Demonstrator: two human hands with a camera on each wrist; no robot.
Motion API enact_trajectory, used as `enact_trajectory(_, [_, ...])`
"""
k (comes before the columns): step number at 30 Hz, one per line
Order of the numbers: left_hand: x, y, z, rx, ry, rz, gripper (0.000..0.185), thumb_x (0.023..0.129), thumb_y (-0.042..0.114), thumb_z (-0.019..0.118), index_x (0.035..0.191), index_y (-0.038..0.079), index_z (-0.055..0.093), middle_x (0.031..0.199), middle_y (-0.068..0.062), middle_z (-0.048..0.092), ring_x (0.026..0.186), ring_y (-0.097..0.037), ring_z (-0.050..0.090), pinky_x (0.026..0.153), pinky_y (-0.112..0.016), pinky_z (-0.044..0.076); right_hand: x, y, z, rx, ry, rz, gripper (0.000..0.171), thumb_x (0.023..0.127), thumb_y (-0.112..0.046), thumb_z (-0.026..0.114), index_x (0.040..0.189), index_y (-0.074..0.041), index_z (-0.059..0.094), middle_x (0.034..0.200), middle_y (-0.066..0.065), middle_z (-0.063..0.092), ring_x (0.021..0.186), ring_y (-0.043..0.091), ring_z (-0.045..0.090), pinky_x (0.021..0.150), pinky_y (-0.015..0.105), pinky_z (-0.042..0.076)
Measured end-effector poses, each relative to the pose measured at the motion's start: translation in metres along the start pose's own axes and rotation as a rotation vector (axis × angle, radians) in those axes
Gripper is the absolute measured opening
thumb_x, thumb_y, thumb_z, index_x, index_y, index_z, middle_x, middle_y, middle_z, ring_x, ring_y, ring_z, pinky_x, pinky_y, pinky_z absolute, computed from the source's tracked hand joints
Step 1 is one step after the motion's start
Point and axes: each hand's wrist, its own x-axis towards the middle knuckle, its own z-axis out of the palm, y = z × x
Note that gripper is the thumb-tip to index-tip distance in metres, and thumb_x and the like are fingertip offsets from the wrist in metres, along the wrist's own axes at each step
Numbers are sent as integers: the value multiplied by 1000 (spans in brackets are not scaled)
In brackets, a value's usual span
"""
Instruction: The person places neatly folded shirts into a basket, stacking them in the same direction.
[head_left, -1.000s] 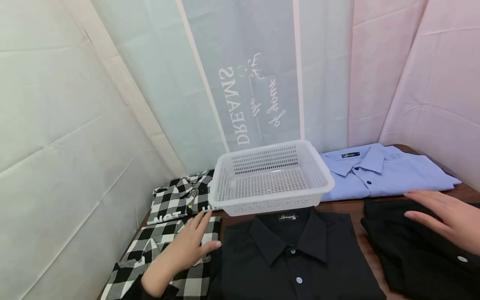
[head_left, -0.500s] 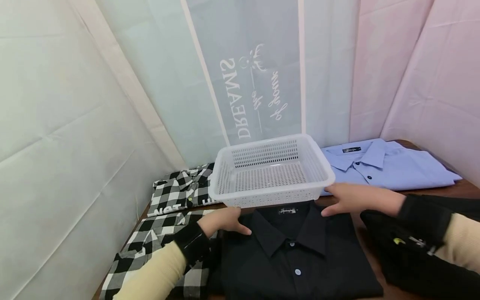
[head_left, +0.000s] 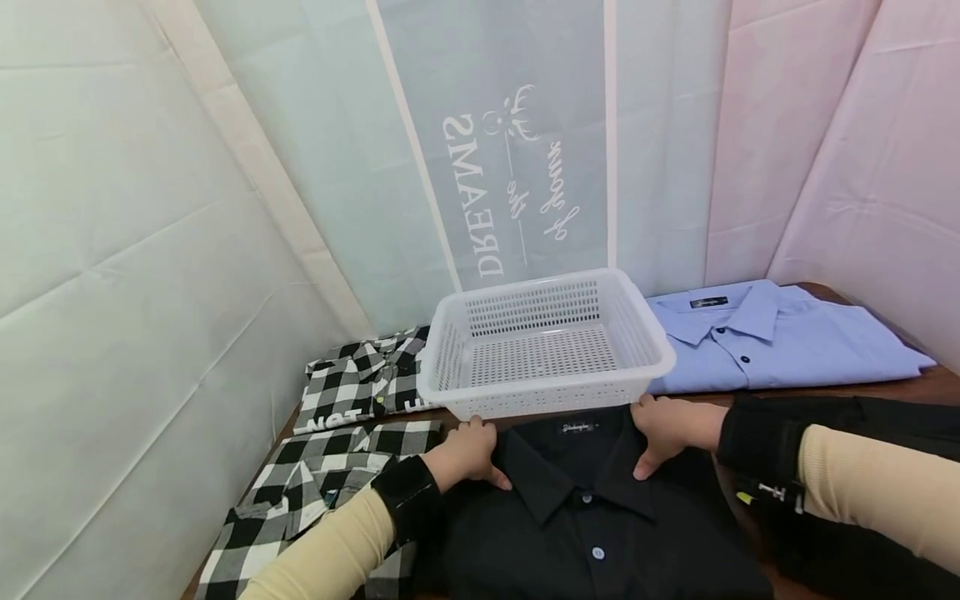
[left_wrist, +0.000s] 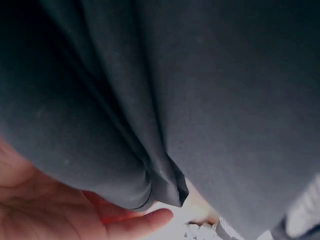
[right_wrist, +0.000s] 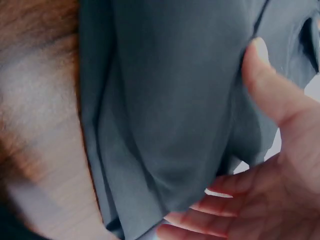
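A: The folded black shirt (head_left: 592, 508) lies flat at the near middle of the tabletop (head_left: 926, 385), collar away from you, its label just in front of the white basket (head_left: 546, 343).

B: And your hands?

A: Your left hand (head_left: 467, 452) sits at the shirt's left shoulder, thumb (head_left: 497, 477) on top beside the collar. The left wrist view shows the fingers (left_wrist: 135, 225) curled under the folded edge of the shirt (left_wrist: 200, 100), so it is gripping that edge. Your right hand (head_left: 671, 423) mirrors it at the right shoulder, thumb (head_left: 647, 463) pressed on the dark cloth. The right wrist view has the thumb (right_wrist: 265, 80) on top and the fingers (right_wrist: 200, 220) beneath the stacked layers, pinching them, with wood grain of the tabletop (right_wrist: 35, 115) alongside.

B: Is the shirt lifted?

A: Only the gripped edges show fingers beneath; whether the body has left the tabletop, you cannot tell from these views.

B: Around it?

A: The basket stands just behind the collar, perforated and with nothing showing inside. A folded check shirt (head_left: 315, 492) lies just left of the black one, under your left sleeve (head_left: 330, 558). A second check shirt (head_left: 360, 387) is behind it, touching the basket's left side. A light blue shirt (head_left: 780, 342) lies folded to the basket's right. Another dark garment (head_left: 885, 408) lies under your right forearm (head_left: 877, 492).
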Motion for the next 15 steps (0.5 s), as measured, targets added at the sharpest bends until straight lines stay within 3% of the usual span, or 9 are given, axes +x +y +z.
enact_trajectory(4, [5, 0, 0, 40, 6, -37, 79, 59, 60, 76, 113, 6, 56, 105, -15, 55, 97, -33, 54, 84, -47, 43, 2, -7, 0, -47, 41, 25, 84, 59, -48, 81, 110, 12, 52, 100, 26, 53, 87, 37, 54, 73, 47, 46])
enact_trajectory(8, [10, -3, -2, 70, -35, -70, 78, 58, 64, 74, 111, 9, 60, 104, -11, 60, 98, -32, 55, 87, -47, 42, 3, -6, 2, 14, 63, 30, 80, 57, -44, 83, 111, 8, 54, 81, 11, 59, 70, 24, 55, 62, 36, 44])
enact_trajectory(11, [11, -4, -4, 62, -80, -78, 68, 60, 63, 73, 104, 12, 64, 95, -6, 62, 89, -25, 57, 83, -41, 45, 3, -4, 6, 79, 85, 32, 73, 58, -40, 83, 107, 5, 55, 69, 5, 54, 58, 18, 48, 55, 32, 39])
enact_trajectory(15, [8, -4, -1, -30, -81, -31, 47, 65, 54, 75, 84, 12, 65, 75, 0, 58, 67, -15, 54, 63, -30, 45, -2, -2, 13, 180, 158, 14, 81, 61, -35, 82, 121, 9, 48, 100, 24, 58, 70, 22, 52, 58, 32, 40])
